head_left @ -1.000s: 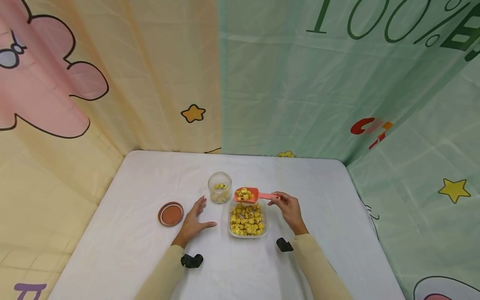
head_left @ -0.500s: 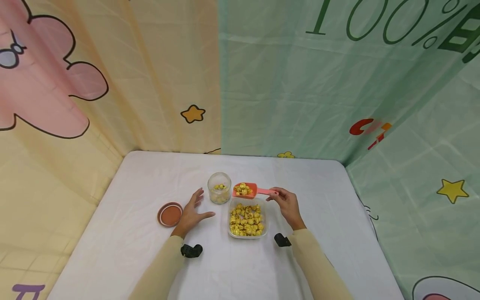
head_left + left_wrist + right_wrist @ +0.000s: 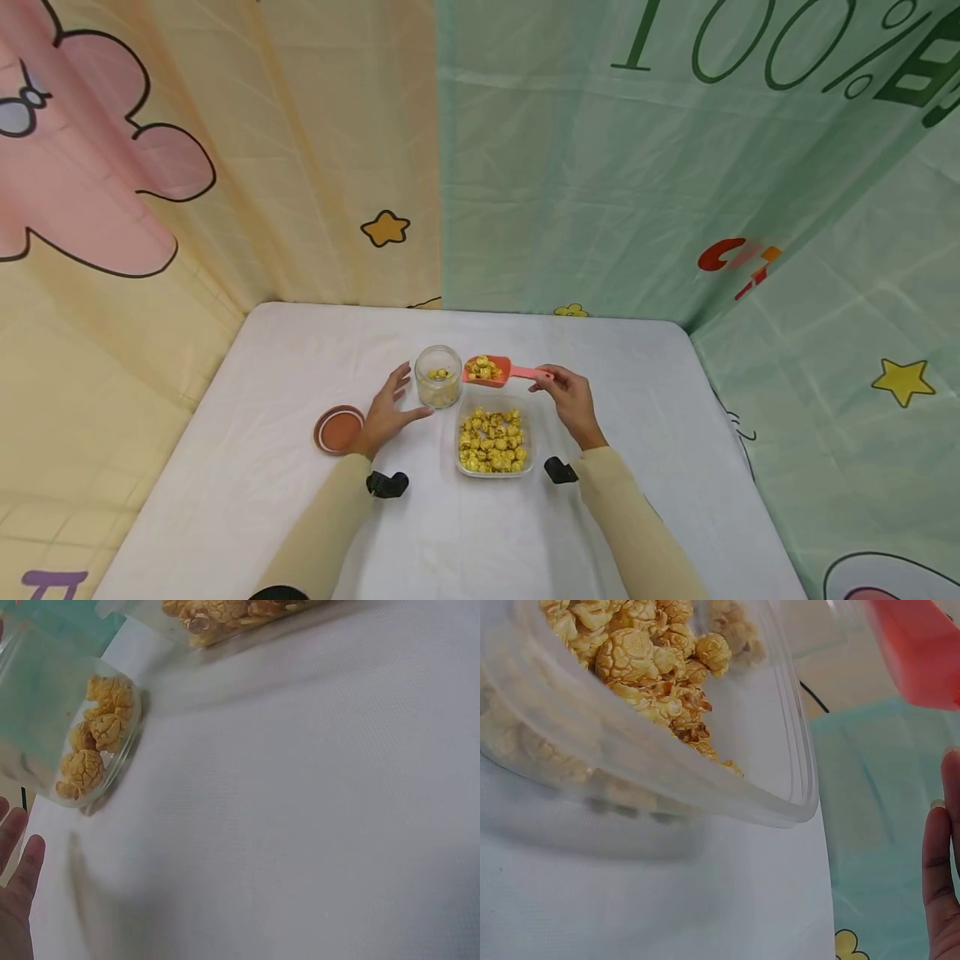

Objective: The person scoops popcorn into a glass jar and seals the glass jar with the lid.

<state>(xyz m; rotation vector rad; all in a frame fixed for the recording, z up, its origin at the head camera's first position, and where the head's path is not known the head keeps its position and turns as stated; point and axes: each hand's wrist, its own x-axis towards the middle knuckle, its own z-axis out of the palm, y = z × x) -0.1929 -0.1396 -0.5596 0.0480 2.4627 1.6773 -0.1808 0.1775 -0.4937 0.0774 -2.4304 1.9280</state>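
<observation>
My right hand (image 3: 573, 402) pinches the handle of a red-pink scoop (image 3: 501, 372), which carries a heap of yellow popcorn (image 3: 482, 367). The scoop's tip is right beside the rim of a round glass jar (image 3: 438, 377). Several popcorn pieces (image 3: 105, 724) lie at the jar's bottom, seen in the left wrist view. My left hand (image 3: 386, 415) reaches beside the jar's left side, thumb and fingers spread, holding nothing. Nearer to me stands a clear plastic box (image 3: 459, 469) with popcorn in it; its rim (image 3: 799, 802) shows close up in the right wrist view.
A reddish-brown round lid (image 3: 340, 429) lies on the table to the left, close to my left wrist. White cloth (image 3: 480, 542) covers the table. Printed curtains (image 3: 562, 167) rise behind and at both sides.
The loaded scoop has moved up and left, from over the box's far edge to the jar's rim. My left hand has moved forward, closer to the jar.
</observation>
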